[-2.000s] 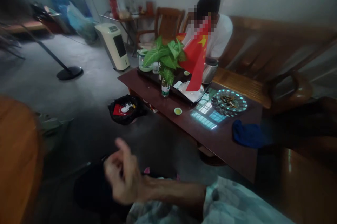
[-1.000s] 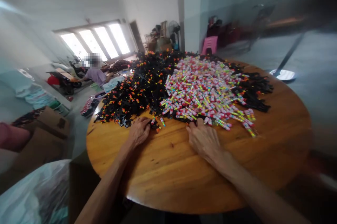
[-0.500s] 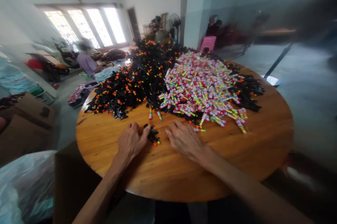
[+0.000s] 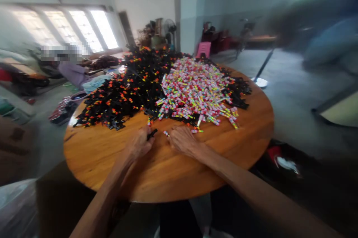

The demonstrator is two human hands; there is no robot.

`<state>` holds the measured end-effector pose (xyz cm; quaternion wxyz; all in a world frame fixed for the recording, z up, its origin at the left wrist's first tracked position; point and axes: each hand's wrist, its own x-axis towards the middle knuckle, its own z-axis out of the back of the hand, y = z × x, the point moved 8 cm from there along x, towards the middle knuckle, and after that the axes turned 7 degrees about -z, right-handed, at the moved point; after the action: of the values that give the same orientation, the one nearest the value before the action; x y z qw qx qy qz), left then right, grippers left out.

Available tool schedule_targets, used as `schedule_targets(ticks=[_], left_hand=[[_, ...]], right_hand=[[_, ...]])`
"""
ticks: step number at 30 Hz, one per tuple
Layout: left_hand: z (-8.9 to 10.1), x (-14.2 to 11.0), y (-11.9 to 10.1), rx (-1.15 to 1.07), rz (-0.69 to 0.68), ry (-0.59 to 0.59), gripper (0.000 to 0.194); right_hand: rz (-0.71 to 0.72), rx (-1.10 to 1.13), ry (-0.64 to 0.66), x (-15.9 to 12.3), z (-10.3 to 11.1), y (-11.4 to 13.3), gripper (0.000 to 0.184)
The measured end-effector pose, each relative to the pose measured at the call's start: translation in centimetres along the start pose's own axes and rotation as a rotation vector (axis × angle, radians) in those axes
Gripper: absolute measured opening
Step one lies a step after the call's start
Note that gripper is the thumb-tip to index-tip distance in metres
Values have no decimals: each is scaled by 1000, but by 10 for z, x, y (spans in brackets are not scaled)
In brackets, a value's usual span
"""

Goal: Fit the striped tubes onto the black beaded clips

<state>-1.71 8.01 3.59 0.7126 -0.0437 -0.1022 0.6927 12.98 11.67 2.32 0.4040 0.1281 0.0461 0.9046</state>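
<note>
On a round wooden table (image 4: 173, 171) lie a big heap of black parts with orange tips (image 4: 120, 92) and a heap of small pink, white and green tubes (image 4: 192, 94). My left hand (image 4: 140, 143) rests on the tabletop near the heaps' front edge, its fingers closed around a small black part (image 4: 152, 133). My right hand (image 4: 183, 140) lies palm down beside it, fingertips next to a loose tube (image 4: 166, 133) and a few more tubes (image 4: 197, 130).
Another person (image 4: 73, 72) sits at far left by bright windows. A pink stool (image 4: 204, 49) and a fan (image 4: 169, 29) stand behind the table. A pole stand with a round base (image 4: 259, 81) is at right on the grey floor. Cardboard boxes (image 4: 16, 145) sit at left.
The view swung from a low tea table to the round table. My hands drew back from the heaps' edge, and my left hand now grips one black part.
</note>
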Motion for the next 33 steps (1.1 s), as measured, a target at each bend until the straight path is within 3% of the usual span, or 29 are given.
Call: schedule_targets(ticks=[6, 10, 15, 20, 27, 33], left_hand=[[-8, -10, -37, 56, -257, -131, 25], [-8, -23, -54, 35, -374, -190, 31], [-10, -32, -66, 51, -412, -175, 41], [-12, -40, -72, 35, -468, -181, 47], [-10, -46, -74, -56, -563, -228, 33], [-7, -48, -77, -57, -598, -257, 29]], right_hand=[[20, 43, 70, -8, -1, 0, 25], [-12, 337, 3, -17, 15, -9, 20], [-83, 692, -24, -43, 22, -23, 17], [-111, 712, -20, -53, 18, -26, 18], [-98, 844, -64, -52, 16, -35, 20], [-84, 963, -10, -52, 15, -35, 17]])
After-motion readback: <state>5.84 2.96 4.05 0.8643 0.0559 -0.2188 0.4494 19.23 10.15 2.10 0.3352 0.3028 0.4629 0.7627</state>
